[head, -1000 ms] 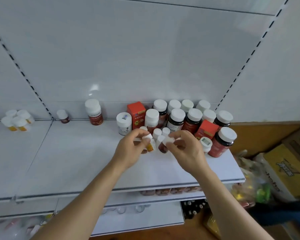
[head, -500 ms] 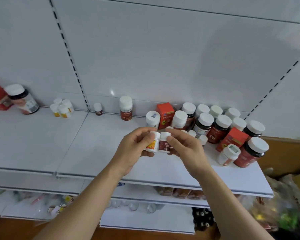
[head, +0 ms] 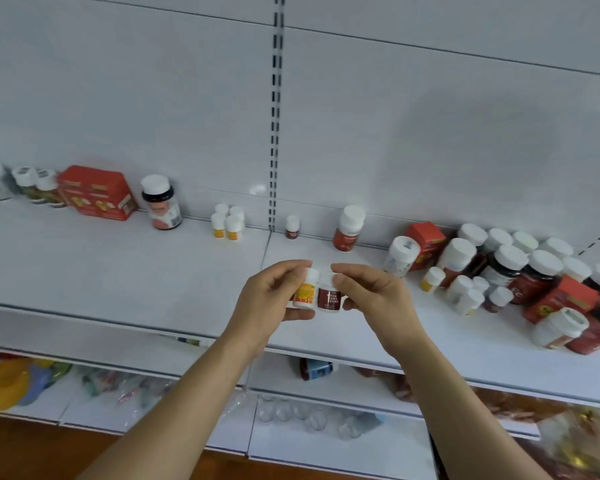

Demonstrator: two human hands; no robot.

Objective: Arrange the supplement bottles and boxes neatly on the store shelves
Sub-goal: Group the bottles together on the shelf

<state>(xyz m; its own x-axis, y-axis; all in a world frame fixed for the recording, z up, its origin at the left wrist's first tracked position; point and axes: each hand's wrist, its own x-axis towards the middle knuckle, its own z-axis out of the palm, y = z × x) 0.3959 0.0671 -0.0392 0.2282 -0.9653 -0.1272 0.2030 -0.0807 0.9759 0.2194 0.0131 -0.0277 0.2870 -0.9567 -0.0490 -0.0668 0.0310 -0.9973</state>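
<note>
While a few bottles stood sorted along the shelf back, the right-hand heap remained; left hand fingers clamped the yellow bottle, right hand fingers the brown bottle.

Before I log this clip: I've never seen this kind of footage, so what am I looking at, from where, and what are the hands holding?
This is a single wide-angle camera worn on a person's head, looking down at their own bare arms; there is no robot. The left hand holds a small white bottle with a yellow-orange label, and the right hand holds a matching small bottle with a dark red label, side by side above a white metal store shelf. At the shelf's back stand four small yellow-labelled bottles, one small dark-red-labelled bottle and a large red box. A crowded cluster of white-capped bottles fills the right.
</note>
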